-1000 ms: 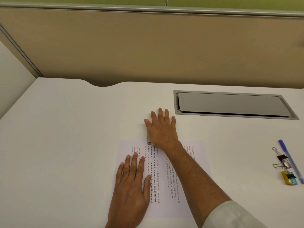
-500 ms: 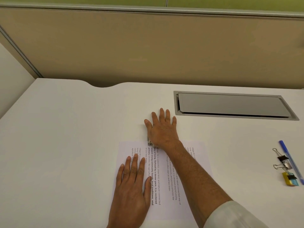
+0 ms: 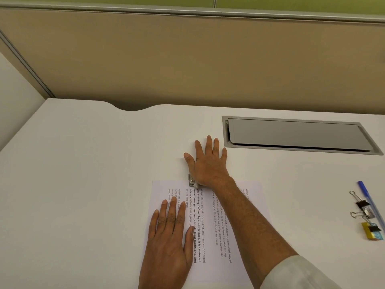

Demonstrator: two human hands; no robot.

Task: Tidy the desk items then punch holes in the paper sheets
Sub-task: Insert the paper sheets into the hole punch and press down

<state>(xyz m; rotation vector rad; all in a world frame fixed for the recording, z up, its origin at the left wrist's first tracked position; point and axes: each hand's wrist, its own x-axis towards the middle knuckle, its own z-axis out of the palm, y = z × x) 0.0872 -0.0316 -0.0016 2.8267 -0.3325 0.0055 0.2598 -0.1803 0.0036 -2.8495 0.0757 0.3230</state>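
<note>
Printed paper sheets lie on the white desk in front of me. My left hand rests flat on the sheets' left part, fingers straight. My right hand presses flat on a hole punch at the sheets' far edge; only a small metal part of the punch shows under the palm.
A grey cable hatch is set into the desk at the back right. At the right edge lie a blue pen and several binder clips. A beige partition stands behind the desk.
Both hands stay where they were, the right one on the punch and the left one on the paper. The view has shifted only slightly.
</note>
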